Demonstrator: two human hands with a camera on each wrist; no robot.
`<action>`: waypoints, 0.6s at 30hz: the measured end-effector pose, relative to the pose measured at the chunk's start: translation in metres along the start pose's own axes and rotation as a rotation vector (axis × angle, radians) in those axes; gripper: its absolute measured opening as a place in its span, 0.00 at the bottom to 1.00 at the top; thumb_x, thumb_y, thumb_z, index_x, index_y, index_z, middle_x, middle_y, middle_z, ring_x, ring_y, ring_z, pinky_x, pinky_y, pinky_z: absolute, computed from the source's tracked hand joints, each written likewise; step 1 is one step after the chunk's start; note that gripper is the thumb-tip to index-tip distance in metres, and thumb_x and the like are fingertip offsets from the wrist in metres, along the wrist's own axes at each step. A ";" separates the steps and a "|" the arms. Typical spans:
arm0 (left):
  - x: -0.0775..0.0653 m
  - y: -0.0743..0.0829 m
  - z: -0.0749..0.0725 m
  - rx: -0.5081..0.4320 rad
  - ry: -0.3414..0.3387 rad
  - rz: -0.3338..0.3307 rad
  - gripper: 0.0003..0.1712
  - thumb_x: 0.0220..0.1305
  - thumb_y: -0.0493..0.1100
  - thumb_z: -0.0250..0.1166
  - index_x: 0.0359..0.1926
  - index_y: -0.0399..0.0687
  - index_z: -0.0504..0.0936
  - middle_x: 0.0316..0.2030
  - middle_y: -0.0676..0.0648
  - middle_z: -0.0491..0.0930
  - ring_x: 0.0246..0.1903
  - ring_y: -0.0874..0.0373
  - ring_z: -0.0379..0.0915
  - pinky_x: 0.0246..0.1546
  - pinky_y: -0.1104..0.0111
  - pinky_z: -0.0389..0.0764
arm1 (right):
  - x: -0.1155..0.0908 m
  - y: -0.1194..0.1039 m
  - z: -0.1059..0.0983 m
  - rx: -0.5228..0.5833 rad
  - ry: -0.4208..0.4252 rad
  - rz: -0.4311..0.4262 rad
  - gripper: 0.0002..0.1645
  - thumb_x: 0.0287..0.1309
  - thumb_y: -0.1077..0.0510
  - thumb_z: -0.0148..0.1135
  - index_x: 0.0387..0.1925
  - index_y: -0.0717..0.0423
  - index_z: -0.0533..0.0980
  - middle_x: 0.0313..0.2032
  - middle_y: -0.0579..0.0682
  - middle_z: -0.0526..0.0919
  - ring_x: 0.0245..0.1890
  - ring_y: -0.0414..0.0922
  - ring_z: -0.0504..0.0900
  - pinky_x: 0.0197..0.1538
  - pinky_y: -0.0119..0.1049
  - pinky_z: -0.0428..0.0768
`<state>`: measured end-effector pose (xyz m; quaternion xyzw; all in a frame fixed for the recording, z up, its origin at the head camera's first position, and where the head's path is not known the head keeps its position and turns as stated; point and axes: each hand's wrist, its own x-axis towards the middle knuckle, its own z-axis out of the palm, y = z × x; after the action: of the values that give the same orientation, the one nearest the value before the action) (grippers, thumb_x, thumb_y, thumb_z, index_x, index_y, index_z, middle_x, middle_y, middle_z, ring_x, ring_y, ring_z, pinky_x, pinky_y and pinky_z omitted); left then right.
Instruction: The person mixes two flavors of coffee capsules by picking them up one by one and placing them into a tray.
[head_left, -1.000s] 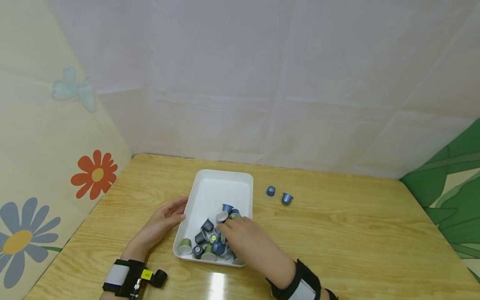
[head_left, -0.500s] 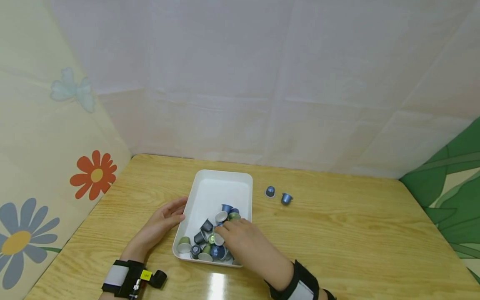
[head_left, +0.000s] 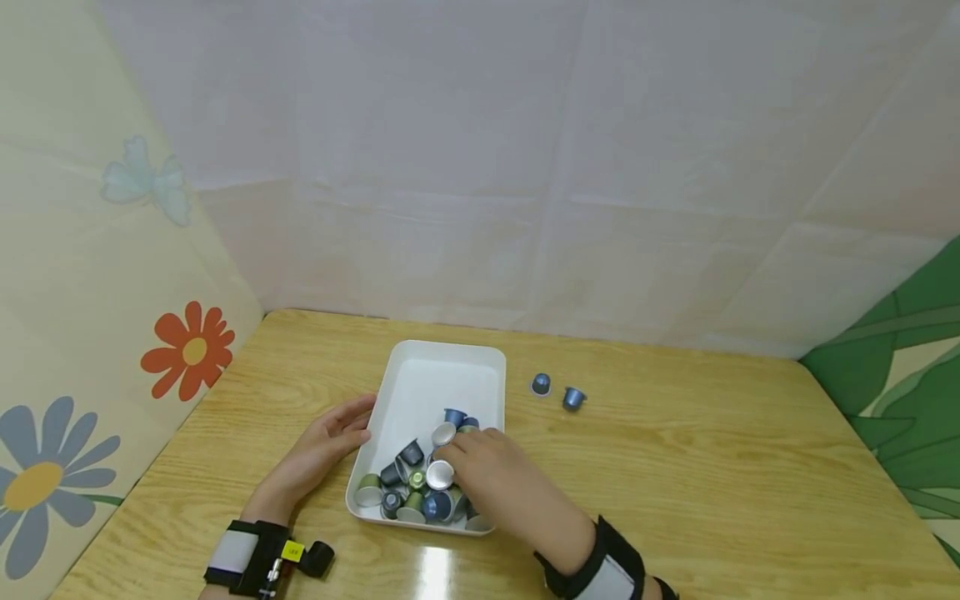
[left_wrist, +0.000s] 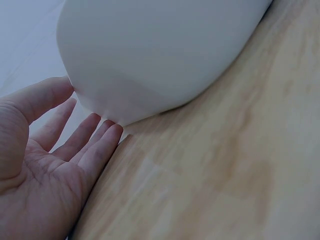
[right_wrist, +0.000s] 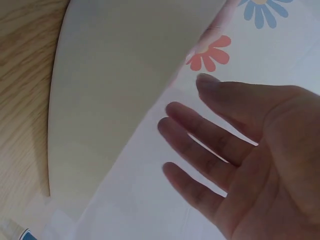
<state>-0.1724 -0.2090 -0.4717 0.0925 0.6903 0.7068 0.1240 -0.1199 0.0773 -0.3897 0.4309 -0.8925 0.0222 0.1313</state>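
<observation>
A white tray [head_left: 412, 358] holds several coffee capsules, blue, green and dark grey, heaped toward its near end. My left hand [head_left: 326, 437] rests against the tray's left side. In the left wrist view the fingertips of my left hand [left_wrist: 55, 145] touch the tray's outer wall [left_wrist: 150, 55]. Over the right part of the heap is my right hand [head_left: 495, 475], its fingertips among the capsules beside a silver-lidded capsule [head_left: 440, 474]. The right wrist view shows my right hand [right_wrist: 240, 155] with fingers loosely extended and nothing between them, beyond the tray wall [right_wrist: 110, 90].
Two blue capsules lie on the table right of the tray: one capsule [head_left: 541, 384] stands lid down, the other capsule [head_left: 573, 398] rests tilted. The wooden table [head_left: 712, 467] reaches back to a pale hanging sheet [head_left: 525, 167].
My right fingers have stirred the heap: the silver-lidded capsule has turned its lid up, and nearby green and grey capsules have shifted slightly left. My left hand and the tray stay put.
</observation>
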 end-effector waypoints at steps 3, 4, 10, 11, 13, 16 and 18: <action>0.001 0.000 0.000 0.001 0.000 0.007 0.38 0.68 0.41 0.64 0.74 0.38 0.59 0.73 0.39 0.59 0.72 0.46 0.53 0.58 0.75 0.70 | 0.001 0.004 0.001 0.002 0.036 -0.015 0.15 0.59 0.59 0.69 0.49 0.51 0.80 0.44 0.45 0.83 0.45 0.42 0.80 0.50 0.36 0.79; 0.001 0.000 0.000 0.001 0.001 0.011 0.38 0.68 0.40 0.64 0.74 0.38 0.59 0.73 0.39 0.59 0.72 0.46 0.53 0.58 0.76 0.70 | 0.002 0.006 0.001 0.003 0.046 -0.022 0.16 0.59 0.59 0.69 0.49 0.51 0.80 0.44 0.45 0.83 0.45 0.42 0.80 0.50 0.36 0.79; 0.001 -0.002 0.000 -0.023 -0.018 0.047 0.37 0.69 0.36 0.62 0.73 0.32 0.57 0.72 0.34 0.58 0.71 0.44 0.53 0.59 0.75 0.70 | 0.004 0.017 0.003 0.034 0.099 -0.031 0.18 0.58 0.59 0.71 0.50 0.51 0.80 0.47 0.46 0.82 0.48 0.44 0.80 0.53 0.37 0.79; 0.001 -0.002 0.000 -0.026 -0.022 0.051 0.37 0.69 0.36 0.61 0.73 0.31 0.56 0.72 0.34 0.57 0.71 0.44 0.53 0.59 0.75 0.70 | 0.004 0.019 0.002 0.042 0.107 -0.025 0.18 0.58 0.59 0.71 0.50 0.51 0.80 0.47 0.47 0.82 0.49 0.44 0.80 0.54 0.38 0.79; 0.000 -0.002 0.000 -0.022 -0.018 0.051 0.37 0.69 0.36 0.62 0.73 0.32 0.57 0.72 0.34 0.58 0.71 0.44 0.54 0.59 0.74 0.70 | 0.003 0.025 0.002 0.059 0.122 -0.004 0.18 0.59 0.60 0.70 0.51 0.52 0.80 0.48 0.47 0.82 0.49 0.45 0.79 0.55 0.39 0.78; 0.000 -0.002 0.001 -0.014 -0.010 0.049 0.37 0.68 0.37 0.62 0.73 0.32 0.57 0.72 0.34 0.58 0.71 0.44 0.55 0.59 0.74 0.70 | -0.001 0.034 0.001 0.091 0.142 0.030 0.17 0.58 0.62 0.70 0.50 0.53 0.80 0.48 0.49 0.82 0.50 0.46 0.79 0.56 0.41 0.78; 0.000 -0.002 0.002 -0.016 -0.007 0.041 0.37 0.68 0.37 0.63 0.73 0.32 0.57 0.72 0.34 0.58 0.71 0.44 0.55 0.59 0.74 0.70 | -0.003 0.042 0.000 0.101 0.156 0.046 0.18 0.57 0.63 0.70 0.50 0.55 0.80 0.48 0.50 0.82 0.51 0.47 0.79 0.56 0.42 0.78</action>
<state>-0.1719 -0.2073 -0.4732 0.1079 0.6821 0.7145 0.1125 -0.1506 0.1056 -0.3878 0.4136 -0.8869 0.1038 0.1780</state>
